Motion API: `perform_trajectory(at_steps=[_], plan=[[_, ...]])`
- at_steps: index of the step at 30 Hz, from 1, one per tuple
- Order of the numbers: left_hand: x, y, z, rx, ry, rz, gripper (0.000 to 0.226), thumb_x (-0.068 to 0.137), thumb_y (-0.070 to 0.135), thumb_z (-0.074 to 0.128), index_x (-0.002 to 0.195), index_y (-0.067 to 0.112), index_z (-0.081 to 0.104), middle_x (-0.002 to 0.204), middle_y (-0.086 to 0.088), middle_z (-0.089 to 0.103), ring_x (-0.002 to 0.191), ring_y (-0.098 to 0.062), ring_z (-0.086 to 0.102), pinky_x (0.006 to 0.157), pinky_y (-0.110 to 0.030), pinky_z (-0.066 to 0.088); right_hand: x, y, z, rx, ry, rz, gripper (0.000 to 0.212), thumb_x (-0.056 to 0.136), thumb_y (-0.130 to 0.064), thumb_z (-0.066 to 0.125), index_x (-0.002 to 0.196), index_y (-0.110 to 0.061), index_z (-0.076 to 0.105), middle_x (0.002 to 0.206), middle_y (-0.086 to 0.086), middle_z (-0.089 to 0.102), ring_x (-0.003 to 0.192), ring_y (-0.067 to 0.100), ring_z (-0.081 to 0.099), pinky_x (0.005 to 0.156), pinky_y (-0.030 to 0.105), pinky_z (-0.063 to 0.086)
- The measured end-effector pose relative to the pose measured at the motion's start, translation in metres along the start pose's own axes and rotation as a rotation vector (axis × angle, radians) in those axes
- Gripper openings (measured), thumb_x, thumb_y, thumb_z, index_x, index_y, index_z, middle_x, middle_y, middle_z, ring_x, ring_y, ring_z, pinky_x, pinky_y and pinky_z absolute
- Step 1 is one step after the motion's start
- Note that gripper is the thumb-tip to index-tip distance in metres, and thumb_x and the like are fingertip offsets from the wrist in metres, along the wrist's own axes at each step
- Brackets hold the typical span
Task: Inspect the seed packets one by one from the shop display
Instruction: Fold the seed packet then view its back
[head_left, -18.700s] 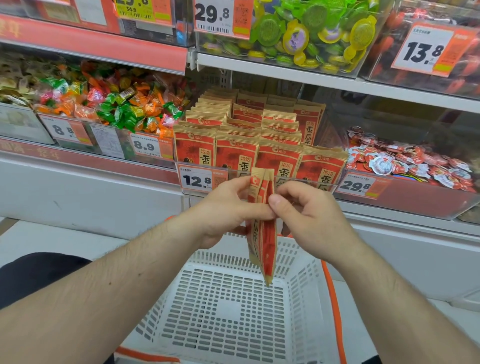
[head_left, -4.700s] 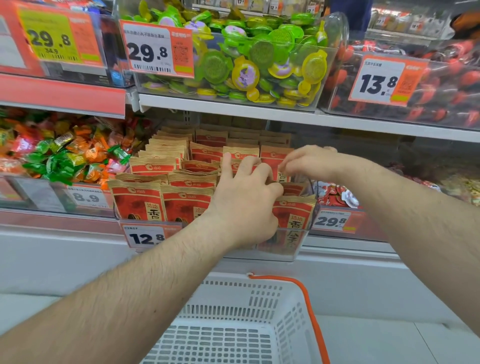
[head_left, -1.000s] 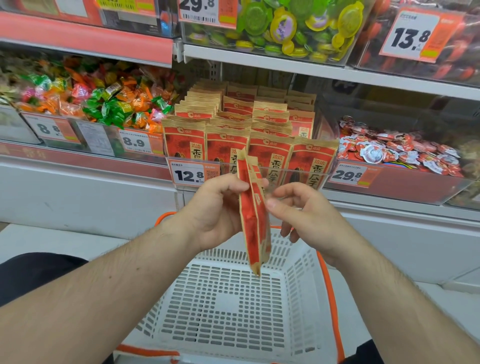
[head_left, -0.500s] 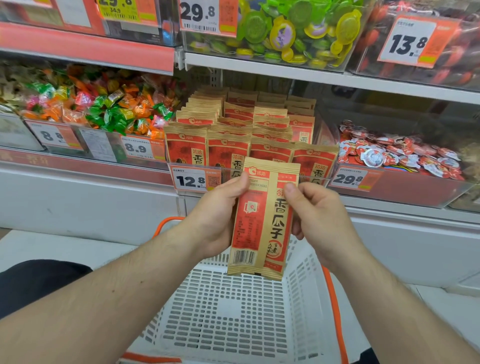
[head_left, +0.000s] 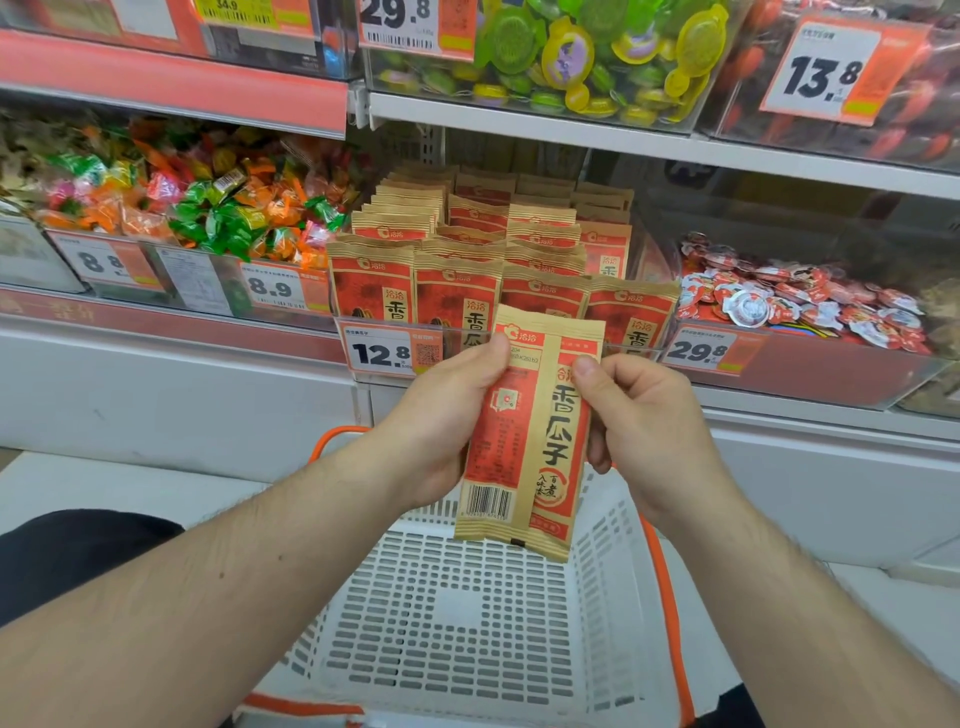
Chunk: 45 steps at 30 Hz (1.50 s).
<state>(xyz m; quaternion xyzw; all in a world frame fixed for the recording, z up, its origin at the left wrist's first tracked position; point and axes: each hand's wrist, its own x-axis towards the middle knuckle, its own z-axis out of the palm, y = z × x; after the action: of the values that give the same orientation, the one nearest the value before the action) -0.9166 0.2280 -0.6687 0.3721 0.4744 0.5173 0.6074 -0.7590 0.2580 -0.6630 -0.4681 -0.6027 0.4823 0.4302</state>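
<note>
Your left hand and right hand both pinch one seed packet, barcode side facing you. It's upright above the white basket

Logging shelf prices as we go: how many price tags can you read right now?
5 readable: 29.8 and 13.8 on the upper shelf; 8.9, 12.8 and a second 29.8 on the lower. Two more, far left, are only partly legible.

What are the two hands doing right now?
Left hand: closed grip on the seed packet, thumb on front.
Right hand: closed grip on the same packet.
</note>
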Motion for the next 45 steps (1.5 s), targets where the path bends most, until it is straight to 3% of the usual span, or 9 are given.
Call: perform_trajectory(at_steps=[2, 5, 10, 16, 20, 27, 37, 41, 45], plan=[[0.0, -0.004, 0.001, 0.215, 0.055, 0.088, 0.026, 0.101, 0.034, 0.054, 0.122, 0.022, 0.063, 0.105, 0.003, 0.076, 0.093, -0.015, 0.074, 0.084, -0.04, 0.058, 0.0, 0.002, 0.001, -0.097, 0.059, -0.045, 0.033, 0.096, -0.025, 0.061, 0.077, 0.002, 0.06, 0.047, 0.002, 0.056, 0.037, 0.011, 0.048, 0.038, 0.023, 0.039], [-0.004, -0.009, 0.002, 0.373, 0.001, 0.15, 0.053, 0.082, 0.021, 0.078, 0.129, 0.028, 0.053, 0.107, 0.011, 0.073, 0.094, -0.006, 0.071, 0.084, -0.033, 0.058, -0.002, 0.005, 0.003, -0.265, 0.099, -0.111, 0.029, 0.092, -0.03, 0.066, 0.071, -0.01, 0.063, 0.055, 0.009, 0.062, 0.046, 0.02, 0.056, 0.044, 0.03, 0.047], [-0.003, -0.014, 0.0, 0.433, -0.029, 0.169, 0.063, 0.073, 0.017, 0.087, 0.124, 0.026, 0.051, 0.102, 0.006, 0.072, 0.092, -0.006, 0.071, 0.083, -0.03, 0.059, -0.008, -0.001, 0.008, -0.258, -0.061, -0.126, 0.03, 0.094, -0.033, 0.059, 0.077, -0.01, 0.065, 0.063, 0.011, 0.066, 0.048, 0.02, 0.061, 0.045, 0.034, 0.053], [-0.001, -0.015, -0.003, 0.261, -0.165, 0.08, 0.051, 0.077, 0.006, 0.082, 0.12, 0.019, 0.059, 0.096, -0.001, 0.072, 0.089, -0.019, 0.071, 0.063, -0.024, 0.053, -0.007, -0.003, 0.004, -0.208, -0.075, -0.178, 0.021, 0.099, -0.017, 0.053, 0.083, -0.005, 0.06, 0.062, 0.017, 0.062, 0.043, 0.017, 0.057, 0.043, 0.027, 0.047], [-0.002, -0.015, -0.004, 0.18, -0.259, 0.015, 0.055, 0.067, 0.011, 0.07, 0.121, 0.013, 0.061, 0.087, 0.0, 0.068, 0.076, -0.016, 0.063, 0.066, -0.033, 0.047, -0.005, -0.005, 0.005, -0.025, -0.14, -0.084, 0.024, 0.1, -0.005, 0.047, 0.078, 0.0, 0.054, 0.055, 0.008, 0.061, 0.04, 0.017, 0.053, 0.041, 0.028, 0.044], [-0.001, -0.018, -0.004, 0.008, -0.473, -0.031, 0.022, 0.065, 0.017, 0.07, 0.086, 0.014, 0.066, 0.088, -0.013, 0.06, 0.078, -0.025, 0.055, 0.083, -0.049, 0.036, -0.005, -0.01, 0.002, 0.297, -0.257, 0.055, 0.032, 0.098, -0.003, 0.045, 0.067, -0.007, 0.052, 0.049, 0.011, 0.057, 0.034, 0.017, 0.047, 0.036, 0.022, 0.039], [-0.002, -0.017, -0.005, -0.002, -0.403, -0.025, 0.022, 0.068, 0.022, 0.07, 0.089, 0.014, 0.067, 0.088, -0.015, 0.06, 0.076, -0.026, 0.058, 0.08, -0.05, 0.039, -0.005, -0.008, 0.004, 0.242, -0.232, 0.032, 0.027, 0.101, -0.009, 0.045, 0.076, -0.006, 0.056, 0.057, 0.011, 0.057, 0.041, 0.019, 0.049, 0.042, 0.026, 0.042], [0.001, -0.013, -0.008, -0.167, -0.236, -0.02, 0.059, 0.069, 0.019, 0.07, 0.122, -0.004, 0.059, 0.119, -0.038, 0.056, 0.11, -0.041, 0.062, 0.094, -0.056, 0.046, -0.001, -0.004, 0.003, 0.056, -0.053, 0.012, 0.021, 0.099, -0.018, 0.054, 0.079, -0.012, 0.056, 0.066, 0.006, 0.063, 0.047, 0.019, 0.051, 0.045, 0.029, 0.041], [-0.003, -0.003, -0.003, -0.375, -0.237, -0.058, 0.044, 0.079, 0.028, 0.063, 0.115, 0.003, 0.066, 0.119, -0.025, 0.065, 0.106, -0.037, 0.065, 0.089, -0.049, 0.055, 0.002, 0.002, 0.003, -0.057, -0.085, 0.131, 0.025, 0.087, -0.03, 0.071, 0.105, -0.018, 0.058, 0.089, 0.004, 0.064, 0.056, 0.011, 0.061, 0.044, 0.028, 0.043]])
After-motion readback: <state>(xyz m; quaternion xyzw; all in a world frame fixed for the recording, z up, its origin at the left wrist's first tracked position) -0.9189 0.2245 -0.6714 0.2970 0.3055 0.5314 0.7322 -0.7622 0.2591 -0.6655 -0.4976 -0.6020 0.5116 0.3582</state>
